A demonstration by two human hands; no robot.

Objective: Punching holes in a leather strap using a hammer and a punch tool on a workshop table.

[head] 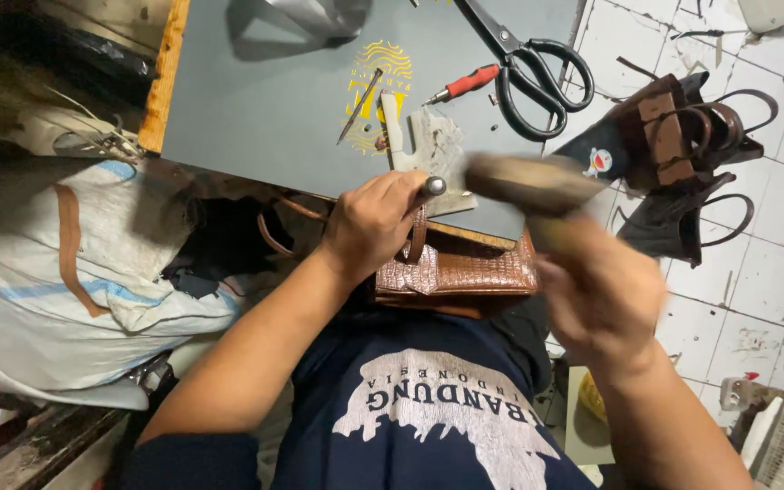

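My left hand (372, 222) is closed around a metal punch (432, 187), its round top showing above my fingers. The punch stands over the strap of a brown crocodile-pattern leather bag (465, 270) that lies at the near edge of a grey cutting mat (265, 100). My right hand (599, 292) grips a hammer (528, 181), which is blurred by motion, its head just right of the punch top.
On the mat lie black-handled scissors (528, 68), a red-handled tool (465, 83), a thin awl (358, 105) and a pale metal piece (428, 141). Dark leather straps and pieces (682, 145) are piled on the white tiled floor at right. A white sack (65, 272) sits left.
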